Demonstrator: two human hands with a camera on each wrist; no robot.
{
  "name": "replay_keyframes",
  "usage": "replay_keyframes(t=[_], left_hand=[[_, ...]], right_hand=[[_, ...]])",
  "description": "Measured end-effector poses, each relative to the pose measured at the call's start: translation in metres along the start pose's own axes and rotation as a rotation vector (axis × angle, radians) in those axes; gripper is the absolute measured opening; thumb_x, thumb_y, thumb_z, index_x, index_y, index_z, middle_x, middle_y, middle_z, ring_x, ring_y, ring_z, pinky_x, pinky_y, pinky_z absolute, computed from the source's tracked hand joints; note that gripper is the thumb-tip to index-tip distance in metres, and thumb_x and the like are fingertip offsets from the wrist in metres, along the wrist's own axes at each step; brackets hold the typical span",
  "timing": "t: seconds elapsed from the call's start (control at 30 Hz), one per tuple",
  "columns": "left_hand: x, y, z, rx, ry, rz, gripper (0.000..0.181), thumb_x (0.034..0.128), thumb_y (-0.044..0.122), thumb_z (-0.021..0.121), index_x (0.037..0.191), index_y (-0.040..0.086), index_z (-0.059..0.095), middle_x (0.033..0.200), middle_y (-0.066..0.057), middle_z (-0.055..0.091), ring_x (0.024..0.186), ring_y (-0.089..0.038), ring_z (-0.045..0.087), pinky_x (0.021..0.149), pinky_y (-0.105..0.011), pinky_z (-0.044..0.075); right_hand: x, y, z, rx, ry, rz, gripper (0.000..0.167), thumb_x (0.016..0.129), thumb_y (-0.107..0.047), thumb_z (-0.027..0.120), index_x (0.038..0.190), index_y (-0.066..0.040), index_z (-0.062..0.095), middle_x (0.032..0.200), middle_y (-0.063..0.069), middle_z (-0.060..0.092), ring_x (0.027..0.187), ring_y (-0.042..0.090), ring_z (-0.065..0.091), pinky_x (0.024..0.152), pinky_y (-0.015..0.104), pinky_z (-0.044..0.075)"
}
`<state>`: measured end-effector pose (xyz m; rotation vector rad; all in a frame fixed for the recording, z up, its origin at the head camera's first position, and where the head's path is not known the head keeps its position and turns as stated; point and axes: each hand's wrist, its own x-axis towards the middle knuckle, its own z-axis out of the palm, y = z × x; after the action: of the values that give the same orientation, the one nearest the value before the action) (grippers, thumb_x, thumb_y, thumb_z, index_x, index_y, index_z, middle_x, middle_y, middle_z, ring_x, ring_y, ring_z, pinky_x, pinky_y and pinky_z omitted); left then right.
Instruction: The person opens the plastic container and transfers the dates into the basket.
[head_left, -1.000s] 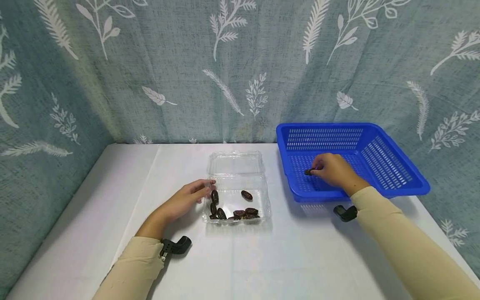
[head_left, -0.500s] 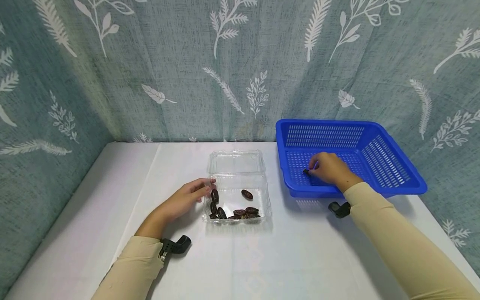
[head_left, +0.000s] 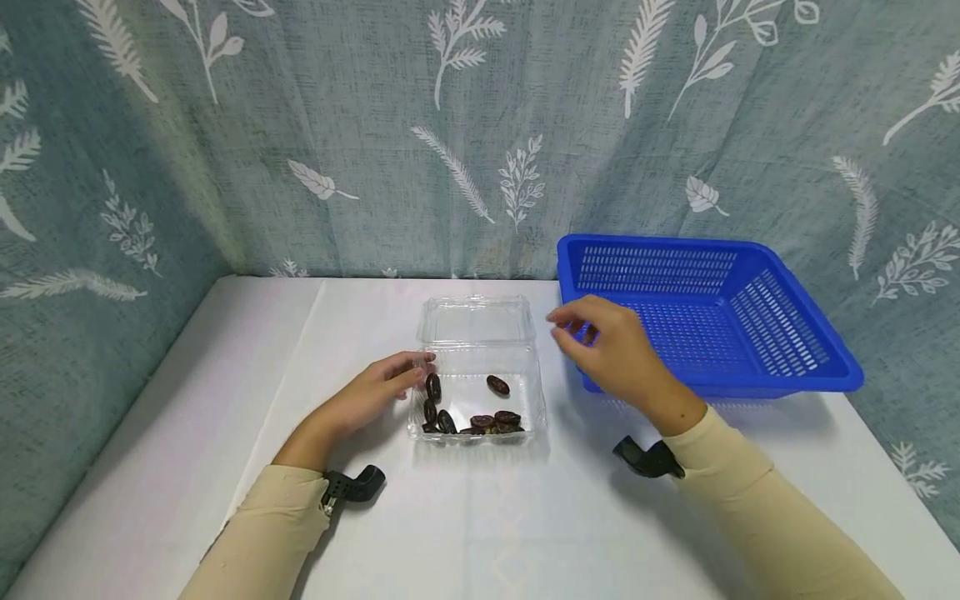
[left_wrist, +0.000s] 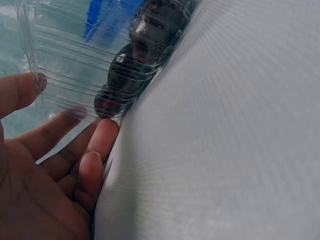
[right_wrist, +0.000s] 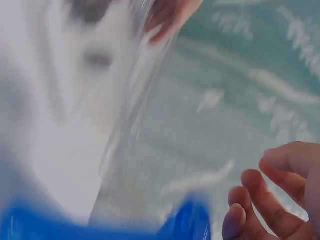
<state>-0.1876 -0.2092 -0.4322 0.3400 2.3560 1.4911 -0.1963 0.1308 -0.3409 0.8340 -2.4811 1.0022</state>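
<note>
A clear plastic clamshell box [head_left: 461, 396] stands on the table with its lid [head_left: 477, 323] folded back. Several dates [head_left: 491, 422] lie along its near and left sides, and a single date [head_left: 498, 385] lies apart on its floor. My left hand [head_left: 367, 396] holds the box at its left back corner, thumb by the rim and fingers against the outside. Above the left edge of a blue plastic basket [head_left: 750, 329] hovers my right hand [head_left: 611, 350], fingers loosely bent with nothing between them. That hand hides part of the basket's floor.
The basket stands at the table's back right, its walls slotted. A white cloth [head_left: 472, 517] covers the table. Behind and at the sides hangs a green-grey curtain [head_left: 390, 192] with white leaf patterns.
My right hand held a date low in the basket; it has let go, risen and moved left. The date is out of sight. My left hand and the box have stayed put.
</note>
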Motion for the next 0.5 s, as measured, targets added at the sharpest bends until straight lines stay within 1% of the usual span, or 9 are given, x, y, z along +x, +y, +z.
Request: replay_keyframes(t=[0.07, 0.13, 0.23, 0.37, 0.43, 0.5], left_hand=[[0.0, -0.001, -0.001, -0.005, -0.002, -0.001, 0.047, 0.1069, 0.034, 0.045, 0.148, 0.01, 0.046, 0.146, -0.013, 0.056, 0.122, -0.03, 0.056, 0.098, -0.038, 0.041], [0.0, -0.002, -0.001, -0.01, -0.003, 0.001, 0.048, 0.1069, 0.034, 0.046, 0.148, 0.01, 0.046, 0.146, -0.013, 0.056, 0.123, -0.029, 0.056, 0.098, -0.037, 0.041], [0.001, -0.002, 0.0, -0.026, 0.001, 0.009, 0.047, 0.1067, 0.035, 0.046, 0.147, 0.011, 0.048, 0.146, -0.012, 0.056, 0.124, -0.03, 0.056, 0.098, -0.037, 0.041], [0.001, -0.001, 0.0, -0.041, -0.004, 0.026, 0.047, 0.1068, 0.033, 0.046, 0.147, 0.009, 0.047, 0.146, -0.014, 0.055, 0.125, -0.032, 0.057, 0.098, -0.038, 0.042], [0.001, 0.0, 0.0, -0.047, -0.01, 0.031, 0.047, 0.1071, 0.032, 0.045, 0.147, 0.009, 0.047, 0.147, -0.014, 0.055, 0.127, -0.032, 0.056, 0.098, -0.038, 0.042], [0.0, 0.0, 0.0, -0.047, -0.016, 0.037, 0.047, 0.1072, 0.032, 0.045, 0.148, 0.008, 0.046, 0.147, -0.014, 0.054, 0.129, -0.033, 0.055, 0.1, -0.039, 0.042]], right_hand=[[-0.002, -0.011, 0.015, 0.059, -0.03, -0.051, 0.013, 0.088, -0.002, 0.073, 0.1, -0.005, 0.076, 0.09, 0.006, 0.073, 0.079, 0.018, 0.063, 0.064, 0.031, 0.053], [-0.003, -0.02, 0.029, 0.102, -0.089, -0.065, 0.014, 0.088, -0.004, 0.074, 0.101, -0.007, 0.076, 0.093, 0.006, 0.074, 0.081, 0.018, 0.063, 0.066, 0.03, 0.053], [-0.001, -0.028, 0.051, 0.141, -0.2, -0.049, 0.015, 0.089, -0.007, 0.073, 0.104, -0.009, 0.076, 0.098, 0.006, 0.075, 0.083, 0.016, 0.064, 0.069, 0.032, 0.054], [0.005, -0.033, 0.077, 0.164, -0.339, -0.022, 0.017, 0.092, -0.009, 0.07, 0.108, -0.01, 0.075, 0.102, 0.006, 0.075, 0.085, 0.014, 0.063, 0.071, 0.031, 0.055], [0.007, -0.034, 0.088, 0.171, -0.394, -0.014, 0.018, 0.093, -0.009, 0.07, 0.11, -0.009, 0.075, 0.104, 0.006, 0.075, 0.086, 0.015, 0.063, 0.071, 0.027, 0.054], [0.008, -0.034, 0.097, 0.18, -0.43, -0.014, 0.019, 0.093, -0.009, 0.069, 0.111, -0.008, 0.075, 0.106, 0.007, 0.075, 0.089, 0.016, 0.063, 0.071, 0.025, 0.052]])
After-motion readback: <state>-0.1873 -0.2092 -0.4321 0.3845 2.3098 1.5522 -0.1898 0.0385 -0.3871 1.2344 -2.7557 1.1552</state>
